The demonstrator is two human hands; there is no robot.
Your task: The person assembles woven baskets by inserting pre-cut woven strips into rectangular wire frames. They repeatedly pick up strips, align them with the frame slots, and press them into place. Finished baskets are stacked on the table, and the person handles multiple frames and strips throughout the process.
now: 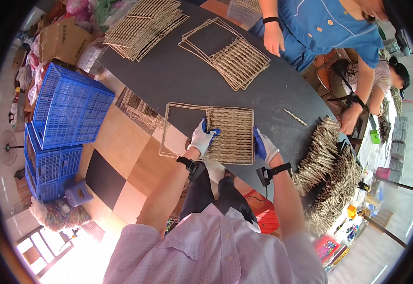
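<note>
A rectangular wire frame [230,137], its right part filled with rows of twisted tan cord and its left part bare, lies at the near edge of the dark table. My left hand [201,140], in a white glove with blue fingers, is closed on the left border of the woven part. My right hand [266,147], gloved alike, rests against the frame's right edge with its fingers stretched out. A short piece of twisted cord [295,117] lies apart on the tabletop, to the right. A big heap of twisted cords [318,156] is beyond my right hand.
Partly woven frames [239,61] lie overlapped across the table [154,71], with a stack of frames [142,28] at far left. A co-worker in blue [325,28] stands opposite, one hand [351,120] at the cord heap. Blue crates [69,109] stand on the left floor.
</note>
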